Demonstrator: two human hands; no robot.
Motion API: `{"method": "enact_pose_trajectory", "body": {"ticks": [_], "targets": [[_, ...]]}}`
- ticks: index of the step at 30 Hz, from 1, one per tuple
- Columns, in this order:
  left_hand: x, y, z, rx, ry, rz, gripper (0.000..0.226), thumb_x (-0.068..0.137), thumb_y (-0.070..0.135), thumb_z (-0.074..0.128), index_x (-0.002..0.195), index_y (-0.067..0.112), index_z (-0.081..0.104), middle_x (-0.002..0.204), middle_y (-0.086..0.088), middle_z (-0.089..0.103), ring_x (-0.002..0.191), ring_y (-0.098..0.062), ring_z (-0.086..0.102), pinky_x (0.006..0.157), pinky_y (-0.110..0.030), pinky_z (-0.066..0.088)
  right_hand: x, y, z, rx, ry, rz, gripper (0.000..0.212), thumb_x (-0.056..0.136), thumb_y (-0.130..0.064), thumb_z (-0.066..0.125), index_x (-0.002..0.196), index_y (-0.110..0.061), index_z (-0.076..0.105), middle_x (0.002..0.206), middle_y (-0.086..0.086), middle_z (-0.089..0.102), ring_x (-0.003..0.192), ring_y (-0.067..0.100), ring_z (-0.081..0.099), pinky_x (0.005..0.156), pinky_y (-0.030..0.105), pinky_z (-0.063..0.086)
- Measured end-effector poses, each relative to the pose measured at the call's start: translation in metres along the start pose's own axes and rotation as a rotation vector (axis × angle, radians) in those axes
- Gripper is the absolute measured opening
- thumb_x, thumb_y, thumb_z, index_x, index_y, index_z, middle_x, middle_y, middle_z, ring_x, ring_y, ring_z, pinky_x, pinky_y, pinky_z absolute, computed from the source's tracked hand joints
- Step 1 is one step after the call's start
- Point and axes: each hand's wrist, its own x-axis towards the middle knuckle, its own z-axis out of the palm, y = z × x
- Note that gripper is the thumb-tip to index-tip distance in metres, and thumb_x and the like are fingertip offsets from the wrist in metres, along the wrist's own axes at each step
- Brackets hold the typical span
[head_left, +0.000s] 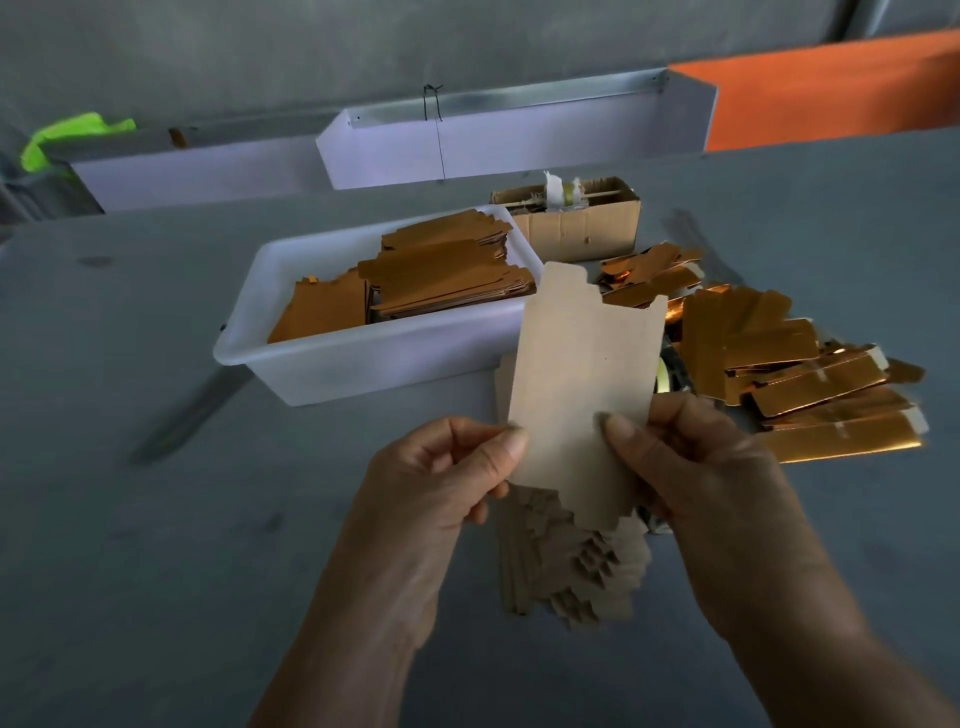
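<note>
I hold one flat cardboard blank (582, 384) up in front of me, plain brown side toward me, its notched tabs at the top and bottom. My left hand (436, 478) pinches its lower left edge, thumb on the face and fingers curled behind. My right hand (691, 467) pinches the lower right edge the same way. The blank hangs clear of the table, just above the fanned stack of blanks (571, 571) it seems to belong to. I judge this to be the start of one piece: lifted and squared up, but not yet folded. The next move calls for creasing it along its length without letting it twist, then setting it with the finished ones. Those appear to be the gold-faced pieces (789, 358) heaped to my right and the folded ones lying in the white tub (363, 358) ahead of me. The grey table (156, 519) is dull, with dark marks. Behind the tub stands an open cardboard box (582, 228) holding something white that I cannot make out. At the back run long pale troughs (519, 140), with an orange panel (831, 93) to the right and a bright green cloth (67, 137) to the left.
</note>
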Motion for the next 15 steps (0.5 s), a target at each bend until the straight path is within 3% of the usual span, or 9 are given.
{"method": "enact_pose_trajectory", "body": {"ticks": [7,11,15], "targets": [[0.004,0.000,-0.001,0.089,-0.035,-0.011,0.034,0.052,0.054,0.075,0.061,0.023,0.068,0.054,0.006,0.054,0.051,-0.005,0.047,0.050,-0.013,0.040,0.002,0.005,-0.005,-0.039,-0.017,0.006,0.019,0.088,-0.020,0.058,0.076,-0.022,0.073,0.081,-0.005,0.072,0.073,0.008,0.065,0.059,0.023,0.055],[0.004,0.002,0.001,0.025,-0.057,0.002,0.030,0.064,0.050,0.080,0.072,0.022,0.072,0.069,0.003,0.066,0.064,-0.008,0.055,0.063,-0.023,0.045,0.003,0.003,-0.008,0.048,-0.050,0.052,0.022,0.088,-0.019,0.054,0.079,-0.021,0.074,0.086,-0.005,0.074,0.079,0.007,0.069,0.060,0.019,0.055],[0.006,0.004,0.007,-0.032,-0.016,0.000,0.026,0.058,0.047,0.074,0.075,0.028,0.076,0.071,0.007,0.067,0.062,-0.005,0.056,0.060,-0.022,0.047,0.003,0.001,-0.011,0.005,-0.065,0.071,0.019,0.089,-0.020,0.053,0.086,-0.021,0.071,0.087,-0.007,0.073,0.080,0.006,0.068,0.061,0.019,0.054]]}}
